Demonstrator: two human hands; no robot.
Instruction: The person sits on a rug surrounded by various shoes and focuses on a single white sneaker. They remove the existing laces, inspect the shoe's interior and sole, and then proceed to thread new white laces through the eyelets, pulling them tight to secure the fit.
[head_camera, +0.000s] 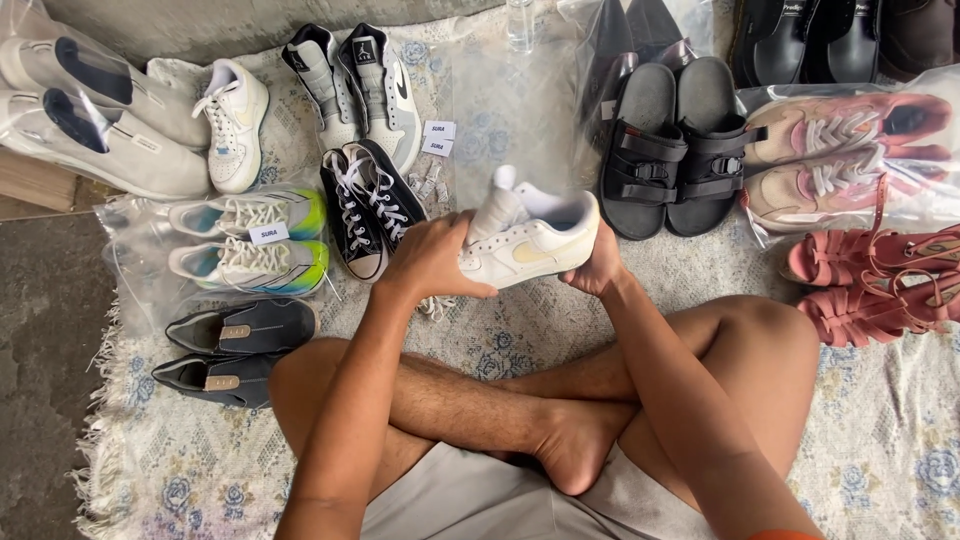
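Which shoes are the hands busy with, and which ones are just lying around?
In the hands:
- white sneaker, held by the left hand and the right hand

Just lying on the rug:
- black sandals
- pink strappy sandals
- black lace-up sneakers
- green-soled running shoes
- dark slip-ons

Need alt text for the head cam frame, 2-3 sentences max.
Seen from above, a person sitting cross-legged on a patterned rug holds a white sneaker sideways, left hand at one end, right hand at the other. Pairs of shoes surround them: black canvas sneakers, black sandals, red strappy sandals.
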